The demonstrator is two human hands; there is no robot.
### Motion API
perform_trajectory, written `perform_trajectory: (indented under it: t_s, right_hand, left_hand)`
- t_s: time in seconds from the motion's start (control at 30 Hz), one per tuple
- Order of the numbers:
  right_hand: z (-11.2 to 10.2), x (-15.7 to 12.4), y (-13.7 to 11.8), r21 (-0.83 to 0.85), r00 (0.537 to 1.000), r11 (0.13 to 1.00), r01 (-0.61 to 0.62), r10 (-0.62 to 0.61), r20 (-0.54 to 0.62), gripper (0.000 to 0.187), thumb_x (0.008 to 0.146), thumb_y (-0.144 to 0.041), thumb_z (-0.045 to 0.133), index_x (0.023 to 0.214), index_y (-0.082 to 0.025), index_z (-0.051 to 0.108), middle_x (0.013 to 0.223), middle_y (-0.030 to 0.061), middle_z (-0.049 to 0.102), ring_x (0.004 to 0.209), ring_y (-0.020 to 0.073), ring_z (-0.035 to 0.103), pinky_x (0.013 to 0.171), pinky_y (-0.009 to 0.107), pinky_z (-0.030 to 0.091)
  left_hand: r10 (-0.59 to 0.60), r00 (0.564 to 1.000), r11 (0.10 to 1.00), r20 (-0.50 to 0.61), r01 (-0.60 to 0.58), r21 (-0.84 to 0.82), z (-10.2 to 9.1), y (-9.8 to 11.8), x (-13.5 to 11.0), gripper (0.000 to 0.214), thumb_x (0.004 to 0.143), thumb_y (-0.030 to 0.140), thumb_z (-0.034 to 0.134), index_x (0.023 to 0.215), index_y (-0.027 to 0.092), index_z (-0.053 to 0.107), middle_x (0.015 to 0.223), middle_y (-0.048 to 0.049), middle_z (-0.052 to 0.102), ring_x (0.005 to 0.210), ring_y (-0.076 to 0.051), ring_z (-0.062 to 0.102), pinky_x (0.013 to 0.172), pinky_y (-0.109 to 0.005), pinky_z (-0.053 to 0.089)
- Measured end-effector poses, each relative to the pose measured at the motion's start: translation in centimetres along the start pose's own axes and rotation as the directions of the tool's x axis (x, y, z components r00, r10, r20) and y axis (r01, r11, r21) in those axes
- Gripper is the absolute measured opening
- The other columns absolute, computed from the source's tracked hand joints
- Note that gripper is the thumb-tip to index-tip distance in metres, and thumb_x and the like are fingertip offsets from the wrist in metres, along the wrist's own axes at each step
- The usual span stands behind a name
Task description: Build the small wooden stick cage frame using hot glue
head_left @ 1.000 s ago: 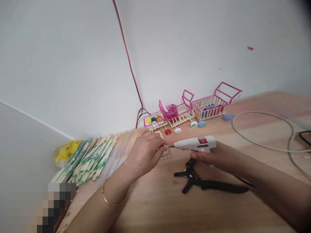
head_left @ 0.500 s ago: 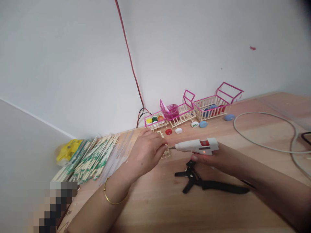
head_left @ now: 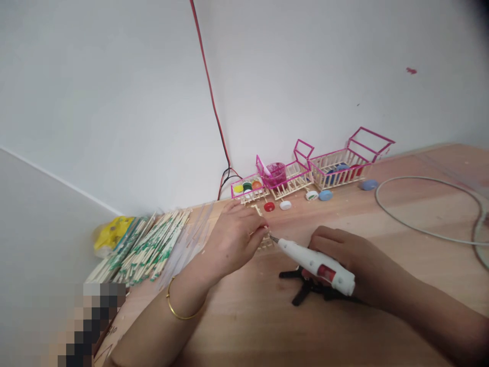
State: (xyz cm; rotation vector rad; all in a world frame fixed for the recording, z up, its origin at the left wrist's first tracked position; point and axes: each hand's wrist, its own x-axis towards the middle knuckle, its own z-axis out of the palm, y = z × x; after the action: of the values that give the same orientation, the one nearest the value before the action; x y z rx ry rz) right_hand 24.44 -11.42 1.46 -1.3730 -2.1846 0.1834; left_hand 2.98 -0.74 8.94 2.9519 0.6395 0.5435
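My left hand (head_left: 234, 239) is closed in a pinch on a small frame of pale wooden sticks (head_left: 265, 241) that rests on the wooden table (head_left: 382, 224). A thin gold bangle circles that wrist. My right hand (head_left: 344, 260) grips a white glue gun (head_left: 317, 262) with a red label. The gun is tilted and its nozzle touches the stick frame right beside my left fingertips. Black pliers (head_left: 305, 288) lie on the table under the gun, partly hidden by my right hand.
Pink-edged stick baskets (head_left: 336, 165) with coloured bottle caps stand by the wall. Loose caps (head_left: 284, 205) lie in front of them. A bundle of wrapped chopsticks (head_left: 148, 250) and a yellow packet (head_left: 112, 232) lie left. A grey cable (head_left: 431, 204) loops at right; a red wire (head_left: 210, 97) runs down the wall.
The glue gun has swung from level to tilted, its rear lowered towards me, and its tip has come onto the stick frame. My left hand stays on the frame.
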Motion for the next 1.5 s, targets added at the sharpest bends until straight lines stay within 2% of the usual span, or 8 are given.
perform_trajectory:
  t_s: [0.13,0.33,0.6,0.83,1.1,1.5]
  right_hand:
    - [0.13,0.02,-0.35,-0.122,0.992,0.989,0.088,-0.098,-0.074,0.013,0.08,-0.012,0.053,0.07,-0.02,0.053,0.072,0.0031,0.056,0.063,0.0153,0.049,0.058,0.028,0.035]
    - [-0.02,0.22,-0.76,-0.174,0.978,0.977,0.12,-0.147,-0.149,0.014,0.082,-0.012,0.05,0.071,-0.02,0.05,0.071,0.0025,0.055,0.06,0.0149,0.046,0.058,0.029,0.032]
    - [0.25,0.03,-0.51,-0.199,0.989,0.975,0.098,-0.117,-0.091,0.013,0.081,-0.011,0.051,0.071,-0.02,0.05,0.072,0.0028,0.056,0.065,0.0164,0.047,0.061,0.03,0.031]
    - [0.34,0.06,-0.61,-0.218,0.984,0.97,0.11,-0.137,-0.112,0.016,0.083,-0.012,0.048,0.069,-0.02,0.05,0.07,0.0028,0.055,0.062,0.0161,0.045,0.059,0.03,0.03]
    - [0.37,-0.13,-0.48,-0.218,0.991,0.972,0.084,-0.103,-0.08,0.017,0.085,-0.01,0.048,0.071,-0.02,0.05,0.072,0.0033,0.055,0.066,0.0173,0.049,0.061,0.031,0.03]
    - [-0.07,-0.01,-0.11,-0.225,0.992,0.971,0.077,-0.097,-0.077,0.014,0.081,-0.011,0.054,0.07,-0.02,0.052,0.071,0.0027,0.057,0.065,0.017,0.052,0.059,0.03,0.033]
  left_hand:
    - [-0.011,1.0,1.0,0.013,0.011,-0.007,-0.08,0.08,0.01,0.016,0.089,0.022,0.05,0.085,0.017,0.065,0.08,-0.0029,0.066,0.08,-0.017,0.056,0.086,-0.037,0.038]
    - [-0.017,1.0,1.0,0.018,0.016,0.007,0.04,0.06,-0.05,0.017,0.089,0.023,0.05,0.086,0.018,0.066,0.08,-0.0025,0.066,0.081,-0.018,0.057,0.088,-0.038,0.038]
    - [-0.008,1.0,1.0,0.009,0.008,0.007,0.01,0.02,0.04,0.018,0.09,0.022,0.049,0.088,0.019,0.067,0.081,-0.0038,0.067,0.082,-0.018,0.058,0.087,-0.039,0.039]
    - [0.003,1.0,1.0,0.011,-0.003,0.007,-0.07,0.0,0.07,0.019,0.09,0.022,0.048,0.085,0.018,0.066,0.08,-0.0044,0.066,0.08,-0.018,0.058,0.084,-0.038,0.04]
    - [0.005,1.0,1.0,0.018,-0.005,-0.007,-0.04,-0.02,0.02,0.019,0.091,0.022,0.047,0.086,0.017,0.065,0.08,-0.0043,0.066,0.08,-0.018,0.057,0.083,-0.037,0.039]
    - [0.002,1.0,1.0,0.007,-0.002,-0.002,-0.08,-0.12,0.05,0.019,0.091,0.023,0.048,0.085,0.017,0.065,0.079,-0.0045,0.066,0.079,-0.018,0.056,0.083,-0.037,0.039]
